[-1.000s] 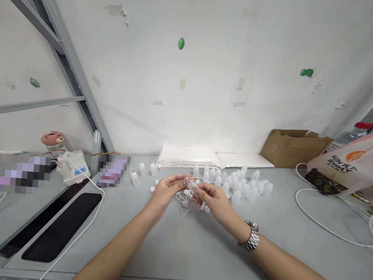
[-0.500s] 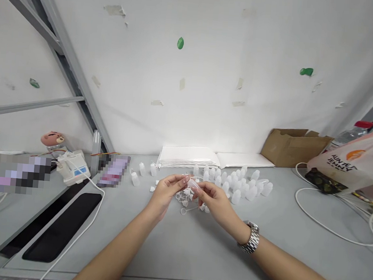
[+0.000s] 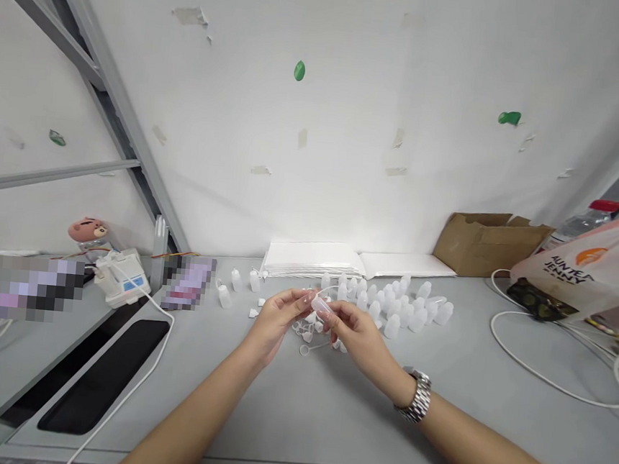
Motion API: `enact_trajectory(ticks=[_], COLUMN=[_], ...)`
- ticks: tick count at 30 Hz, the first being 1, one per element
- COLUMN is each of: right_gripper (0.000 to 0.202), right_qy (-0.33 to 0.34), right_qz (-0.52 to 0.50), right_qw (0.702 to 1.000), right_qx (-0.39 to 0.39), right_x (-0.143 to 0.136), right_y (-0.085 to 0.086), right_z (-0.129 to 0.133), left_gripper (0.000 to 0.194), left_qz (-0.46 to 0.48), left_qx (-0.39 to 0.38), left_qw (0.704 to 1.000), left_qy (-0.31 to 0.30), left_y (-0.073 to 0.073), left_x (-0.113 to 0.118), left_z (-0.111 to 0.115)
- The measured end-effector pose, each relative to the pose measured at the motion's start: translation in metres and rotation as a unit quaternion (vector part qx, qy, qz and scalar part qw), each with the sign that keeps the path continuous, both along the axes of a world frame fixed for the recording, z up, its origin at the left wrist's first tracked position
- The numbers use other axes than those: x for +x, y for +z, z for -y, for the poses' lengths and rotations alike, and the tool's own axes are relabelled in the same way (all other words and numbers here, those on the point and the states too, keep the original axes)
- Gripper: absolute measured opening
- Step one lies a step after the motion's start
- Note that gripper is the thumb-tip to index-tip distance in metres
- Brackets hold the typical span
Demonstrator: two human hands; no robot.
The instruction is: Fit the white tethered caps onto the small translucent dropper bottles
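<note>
Bottle (image 3: 324, 307), small and translucent, lies tilted in a pinch between the thumb and fingers of my right hand (image 3: 352, 325), above the tabletop (image 3: 292, 425) and toward its back half. My left hand (image 3: 284, 315) has thumb and fingertips pressed together at the bottle's upper left end; I cannot tell exactly what they pinch, though a thin white strand (image 3: 330, 289) arches beside them.

Just below my fingers lies a pile of white caps (image 3: 307, 331) with ring loops. Close on the right I see a crowd of standing bottles (image 3: 394, 309), reaching toward the back edge, so sideways room there is tight. Left of my hands stand three capped bottles (image 3: 237, 279), with more room around them. White sheets (image 3: 312, 258) run along the back edge, ending near a cardboard box (image 3: 484, 249) toward the back right corner. My forearms cross the grey stretch down to the front edge; a black slab (image 3: 104, 376) lies near the front left corner.
</note>
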State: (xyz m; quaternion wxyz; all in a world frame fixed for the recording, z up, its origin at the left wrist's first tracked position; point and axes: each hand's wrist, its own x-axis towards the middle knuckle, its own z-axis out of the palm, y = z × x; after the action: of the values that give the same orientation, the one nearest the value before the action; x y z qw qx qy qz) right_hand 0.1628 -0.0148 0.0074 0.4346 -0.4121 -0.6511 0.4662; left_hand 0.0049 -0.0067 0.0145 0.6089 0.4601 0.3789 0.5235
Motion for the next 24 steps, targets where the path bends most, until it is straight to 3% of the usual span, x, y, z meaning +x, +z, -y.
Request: enact_trajectory(ticks=[5,8,13,17,20,24], right_gripper=[0.025,0.029,0.037,0.039,0.035,0.034], right_qy=[-0.029,-0.017,0.058,0.159,0.195,0.192], right_qz=[0.037,0.030,-0.053,-0.177,-0.231,-0.228], right_qw=[0.998,0.999,0.994,0.958,0.938,0.941], right_qx=[0.043,0.017,-0.072,-0.159,-0.171,-0.159], right_x=[-0.001,-0.001,0.000,0.001,0.002,0.004], right_y=[-0.003,-0.001,0.002,0.001,0.004,0.008], right_z=[0.002,0.001,-0.002,-0.004,-0.004,-0.003], left_gripper=[0.025,0.023,0.022,0.022,0.025,0.040], left_qz=[-0.004,-0.006,0.006,0.028,0.036,0.028], left_qx=[-0.009,0.001,0.001,-0.011,0.008,0.025], left_qw=[1.000,1.000,1.000,0.998,0.997,0.993], left_qy=[0.009,0.010,-0.010,-0.046,-0.073,-0.109], left_y=[-0.003,-0.005,-0.006,-0.007,-0.004,0.001], left_x=[0.001,0.002,0.001,0.000,0.005,0.008], left_z=[0.000,-0.001,-0.003,-0.003,0.001,0.003])
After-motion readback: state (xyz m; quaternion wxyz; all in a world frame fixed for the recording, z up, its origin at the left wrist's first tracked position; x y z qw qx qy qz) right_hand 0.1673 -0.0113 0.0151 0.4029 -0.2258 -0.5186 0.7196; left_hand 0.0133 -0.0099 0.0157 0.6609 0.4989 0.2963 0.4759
